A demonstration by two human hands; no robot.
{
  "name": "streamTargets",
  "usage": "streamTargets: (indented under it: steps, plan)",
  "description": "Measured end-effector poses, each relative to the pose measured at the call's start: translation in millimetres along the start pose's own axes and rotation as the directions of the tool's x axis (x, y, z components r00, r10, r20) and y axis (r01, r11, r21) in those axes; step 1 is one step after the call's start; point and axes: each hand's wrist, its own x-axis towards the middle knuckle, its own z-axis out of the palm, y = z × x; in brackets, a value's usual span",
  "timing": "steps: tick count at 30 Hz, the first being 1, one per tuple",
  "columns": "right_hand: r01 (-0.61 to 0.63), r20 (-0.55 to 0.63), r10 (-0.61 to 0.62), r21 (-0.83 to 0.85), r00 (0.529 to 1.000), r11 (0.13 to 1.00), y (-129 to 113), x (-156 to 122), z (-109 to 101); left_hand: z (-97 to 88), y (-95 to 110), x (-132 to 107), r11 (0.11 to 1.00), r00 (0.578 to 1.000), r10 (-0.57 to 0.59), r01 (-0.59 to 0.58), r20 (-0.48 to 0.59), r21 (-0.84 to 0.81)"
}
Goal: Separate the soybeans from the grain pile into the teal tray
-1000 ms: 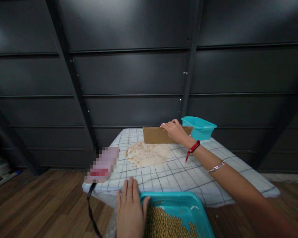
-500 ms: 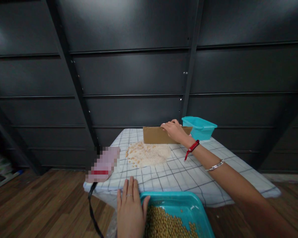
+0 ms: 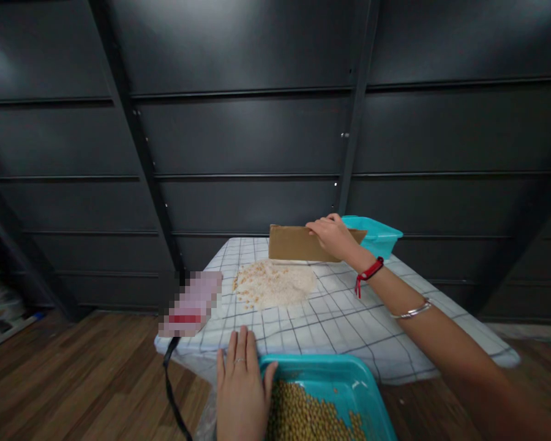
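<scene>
My left hand (image 3: 242, 392) lay unclenched, thumb at the rim of the teal tray (image 3: 314, 360). Beyond, pale grains (image 3: 282, 286) lay at eight o'clock from my right hand (image 3: 331, 236), which gripped the cardboard piece (image 3: 291, 244) by its top edge, most of it reaching toward nine; the teal tub (image 3: 382, 246) stood near three.

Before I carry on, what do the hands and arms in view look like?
The left hand wears a thin ring. The right wrist has a red bracelet with dangling ends; farther up the sleeveless right forearm is a silvery bangle.
</scene>
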Motion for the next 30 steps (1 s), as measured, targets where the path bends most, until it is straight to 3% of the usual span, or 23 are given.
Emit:
streamTargets:
  steps: [6,15,24,30]
  plan:
    - [0.017,0.034,-0.017,0.002,0.999,1.0,-13.0,4.4,14.3,-1.5,-1.4,0.8,1.0,1.0,0.004,-0.004,-0.002,0.008]
    - [-0.022,-0.005,0.022,-0.008,1.0,1.0,-6.0,-1.0,-3.0,3.8,-1.0,-4.0,0.999,0.998,-0.021,0.018,0.057,0.046]
    - [0.019,0.032,-0.021,0.046,0.999,0.999,-18.5,15.5,14.6,2.6,-1.7,-2.7,1.0,0.997,-0.031,0.03,0.066,0.006]
    - [0.063,0.029,-0.065,0.065,0.997,0.996,-17.3,7.9,6.0,0.5,-5.2,-2.2,1.0,1.0,-0.018,0.018,0.023,-0.004]
